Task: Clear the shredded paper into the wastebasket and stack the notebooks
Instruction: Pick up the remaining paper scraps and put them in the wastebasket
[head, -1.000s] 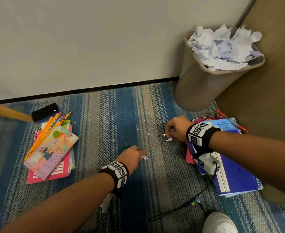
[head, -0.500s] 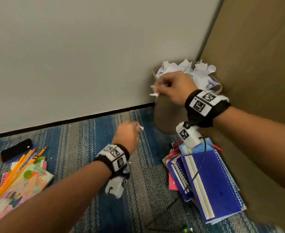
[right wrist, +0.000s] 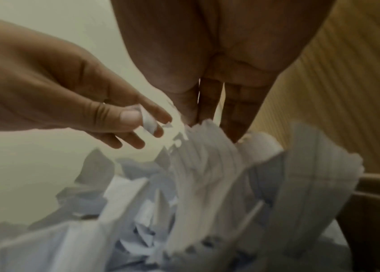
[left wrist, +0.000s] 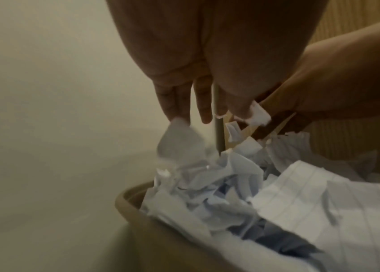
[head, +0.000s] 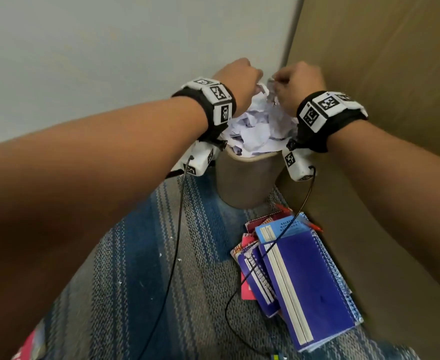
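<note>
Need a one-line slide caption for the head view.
Both hands over the paper-filled wastebasket; notebooks lie unstacked beside it.
</note>
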{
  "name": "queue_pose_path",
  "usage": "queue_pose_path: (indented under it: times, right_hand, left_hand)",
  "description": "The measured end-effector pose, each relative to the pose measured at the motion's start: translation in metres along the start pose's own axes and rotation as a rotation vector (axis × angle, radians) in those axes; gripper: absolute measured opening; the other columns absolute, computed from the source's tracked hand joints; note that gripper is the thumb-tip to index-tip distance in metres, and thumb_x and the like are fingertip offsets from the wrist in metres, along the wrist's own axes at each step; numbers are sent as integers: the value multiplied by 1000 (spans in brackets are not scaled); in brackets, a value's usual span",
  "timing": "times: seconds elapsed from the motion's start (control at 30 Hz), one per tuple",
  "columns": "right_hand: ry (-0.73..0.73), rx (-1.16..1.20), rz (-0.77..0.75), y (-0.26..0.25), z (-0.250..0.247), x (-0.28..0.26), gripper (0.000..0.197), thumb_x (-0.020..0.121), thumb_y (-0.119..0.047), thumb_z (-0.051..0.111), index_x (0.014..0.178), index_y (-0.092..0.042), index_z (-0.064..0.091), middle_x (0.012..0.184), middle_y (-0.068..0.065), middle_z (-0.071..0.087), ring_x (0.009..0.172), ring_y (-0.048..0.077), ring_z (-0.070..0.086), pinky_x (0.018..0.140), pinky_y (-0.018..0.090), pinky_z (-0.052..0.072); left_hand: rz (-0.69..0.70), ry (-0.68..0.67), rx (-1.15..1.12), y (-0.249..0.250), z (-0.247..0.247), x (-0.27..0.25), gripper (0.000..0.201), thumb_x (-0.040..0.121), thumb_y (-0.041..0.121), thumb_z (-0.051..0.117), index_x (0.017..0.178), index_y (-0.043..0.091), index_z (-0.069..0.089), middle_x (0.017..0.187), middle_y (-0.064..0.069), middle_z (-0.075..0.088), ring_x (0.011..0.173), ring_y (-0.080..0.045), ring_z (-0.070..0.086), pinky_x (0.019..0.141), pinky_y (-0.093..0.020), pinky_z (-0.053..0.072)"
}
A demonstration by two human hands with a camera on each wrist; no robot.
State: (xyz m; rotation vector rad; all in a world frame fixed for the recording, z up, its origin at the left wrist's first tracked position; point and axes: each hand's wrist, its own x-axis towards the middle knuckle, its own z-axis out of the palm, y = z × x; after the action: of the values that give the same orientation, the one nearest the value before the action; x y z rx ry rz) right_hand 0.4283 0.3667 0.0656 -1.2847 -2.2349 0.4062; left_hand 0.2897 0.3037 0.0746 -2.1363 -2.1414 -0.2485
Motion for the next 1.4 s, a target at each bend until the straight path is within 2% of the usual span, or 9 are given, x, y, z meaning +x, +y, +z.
queue_pose_path:
  times: [0.13, 0.3, 0.5, 0.67, 0.83, 0.93, 1.03, 1.2, 1.4]
  right_hand:
    - [53, -61, 69, 0, -8, 6, 15, 84, -27, 70, 97, -22, 76, 99, 4, 74, 92, 23, 69, 85, 30, 55]
    - [50, -115, 129, -3, -6, 5, 14, 72, -32, 82, 75, -25, 71, 85, 3, 73, 79, 22, 69, 76, 29, 56]
    - [48, -131, 128, -9, -4, 4, 13, 82, -19, 67, 90, -21, 77, 98, 7, 74, 89, 28, 70, 85, 33, 56]
    - [80, -198, 81, -19, -8, -2, 29, 81, -37, 73, 89, -10, 71, 93, 15, 70, 87, 33, 67, 80, 39, 56]
    - [253, -152, -197, -64, 11, -29, 33, 93, -35, 42, 101, -9, 61, 110, 14, 57, 96, 28, 55, 76, 31, 38]
    - [63, -25, -408, -104, 70, -76, 21, 88, -27, 44, 96, -12, 57, 97, 10, 59, 88, 26, 54, 73, 31, 38]
    - [-397, -33, -517, -119, 150, -139, 15, 88, -22, 50, 92, -12, 61, 92, 13, 64, 87, 33, 60, 73, 38, 45]
    - [-950, -158, -392, -89, 240, -216, 20, 88, -26, 60, 103, -18, 70, 100, 13, 71, 95, 32, 66, 82, 36, 53]
    - [-953, -214, -409, -50, 259, -239, 19, 80, -21, 67, 97, -12, 68, 103, 10, 64, 96, 29, 61, 80, 32, 46]
  left_hand:
    - [1, 43, 42, 4, -9, 7, 32, 93, 34, 58, 124, 26, 62, 125, -9, 55, 116, -32, 52, 92, -42, 45]
    - [-12, 108, -110, 9, -20, 11, 30, 90, 12, 59, 118, 19, 68, 118, -9, 65, 105, -26, 63, 91, -33, 50]
    - [-57, 172, -120, 2, -31, -6, 15, 83, 22, 63, 94, 24, 74, 103, -5, 69, 93, -25, 66, 84, -33, 53]
    - [-228, 372, -169, -32, -36, -55, 31, 87, 49, 52, 79, 20, 58, 80, 4, 60, 77, -16, 53, 69, -28, 42]
    - [-421, 255, -249, -109, 42, -158, 25, 93, 25, 44, 91, 14, 67, 92, -10, 66, 88, -31, 60, 79, -38, 47]
    - [-472, -189, -233, -136, 112, -230, 25, 89, 11, 52, 105, 14, 71, 107, -15, 67, 101, -34, 61, 88, -37, 47]
    - [-440, -499, -218, -130, 156, -278, 20, 89, 20, 58, 103, 12, 71, 105, -11, 68, 101, -31, 63, 84, -32, 45]
    - [-373, -538, -338, -106, 209, -317, 26, 80, 33, 70, 99, 16, 71, 97, -12, 65, 94, -31, 61, 83, -36, 46]
    - [-229, -370, -387, -103, 230, -335, 24, 84, 29, 67, 106, 19, 72, 103, -6, 65, 99, -28, 58, 88, -37, 48]
